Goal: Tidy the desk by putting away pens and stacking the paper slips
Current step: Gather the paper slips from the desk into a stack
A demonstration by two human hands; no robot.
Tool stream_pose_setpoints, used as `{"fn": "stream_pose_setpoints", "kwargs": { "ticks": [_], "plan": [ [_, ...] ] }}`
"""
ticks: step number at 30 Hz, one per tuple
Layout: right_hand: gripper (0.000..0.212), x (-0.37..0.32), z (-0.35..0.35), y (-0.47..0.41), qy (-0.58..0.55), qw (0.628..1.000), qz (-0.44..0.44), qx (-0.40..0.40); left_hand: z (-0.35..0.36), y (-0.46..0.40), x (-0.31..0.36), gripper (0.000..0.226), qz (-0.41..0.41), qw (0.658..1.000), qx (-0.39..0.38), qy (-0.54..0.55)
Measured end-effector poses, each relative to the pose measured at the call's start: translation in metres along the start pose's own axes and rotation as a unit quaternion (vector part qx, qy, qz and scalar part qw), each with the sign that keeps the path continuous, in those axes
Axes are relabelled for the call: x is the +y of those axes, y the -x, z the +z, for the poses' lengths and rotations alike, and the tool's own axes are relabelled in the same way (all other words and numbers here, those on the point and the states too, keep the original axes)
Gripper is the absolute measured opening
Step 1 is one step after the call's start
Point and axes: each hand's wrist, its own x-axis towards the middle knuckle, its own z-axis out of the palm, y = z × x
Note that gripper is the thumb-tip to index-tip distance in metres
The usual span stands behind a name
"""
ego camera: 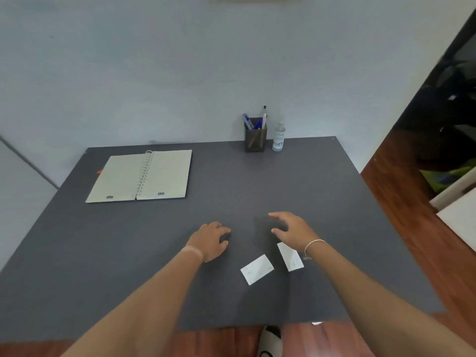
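Two white paper slips lie apart on the dark grey desk: one slip near the front middle, the other slip partly under my right wrist. My right hand hovers just beyond them, fingers spread, holding nothing. My left hand rests on the desk to the left of the slips with fingers curled down and nothing visible in it. A dark mesh pen holder at the back edge contains several pens.
An open spiral notebook lies at the back left. A clear sanitizer bottle stands right of the pen holder. Wooden floor and a white cabinet edge lie to the right of the desk. A wall stands behind.
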Motion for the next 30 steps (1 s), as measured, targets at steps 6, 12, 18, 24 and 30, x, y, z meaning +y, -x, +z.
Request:
{"fn": "stream_pose_setpoints", "kwargs": {
  "ticks": [6, 12, 18, 24, 30],
  "plan": [
    [0.056, 0.011, 0.022, 0.047, 0.127, 0.99, 0.03, -0.058, 0.02, 0.033, -0.015, 0.048, -0.005, 1.0, 0.0, -0.015],
    [0.063, 0.016, 0.024, 0.068, 0.181, 0.981, 0.03, -0.057, 0.03, 0.043, -0.015, 0.06, -0.006, 1.0, 0.023, 0.012],
    [0.07, 0.015, 0.016, 0.055, 0.199, 0.979, 0.015, -0.052, 0.023, 0.042, -0.015, 0.058, -0.021, 0.999, 0.001, 0.024],
    [0.071, 0.021, 0.012, 0.041, 0.236, 0.966, 0.01, -0.106, 0.018, 0.041, -0.009, 0.062, -0.043, 0.999, -0.027, -0.001],
    [0.071, 0.024, 0.009, 0.029, 0.251, 0.961, 0.001, -0.118, 0.021, 0.038, -0.006, 0.058, -0.072, 0.997, -0.009, -0.01]
  ]
}}
